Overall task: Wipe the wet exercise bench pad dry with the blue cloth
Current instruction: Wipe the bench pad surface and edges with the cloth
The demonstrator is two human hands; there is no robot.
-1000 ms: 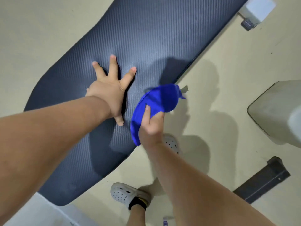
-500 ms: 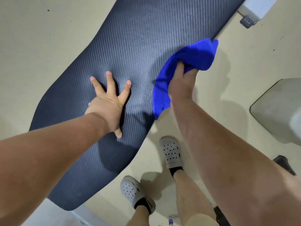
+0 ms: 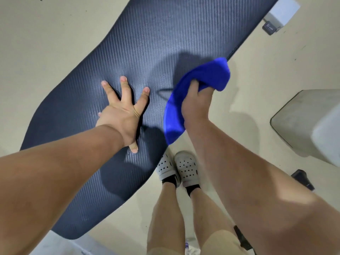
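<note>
Right hand: the right hand [image 3: 195, 107], gripping the blue cloth [image 3: 207, 76], swept away along the right edge of the bench pad [image 3: 165, 43] until half a second ago. It has now drawn back a little toward the person.
Blue cloth: its far end, spread out past the pad's edge half a second ago, is now bunched in a rounded fold over the fingers.
Feet: the two white clogs [image 3: 186, 169], apart a second ago, now stand side by side, touching.

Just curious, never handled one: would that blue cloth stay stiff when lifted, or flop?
Probably floppy: the blue cloth bunches in the right hand and its free end droops past the wrist. Likely light: one hand alone grips it. It may drag on the ribbed pad.
</note>
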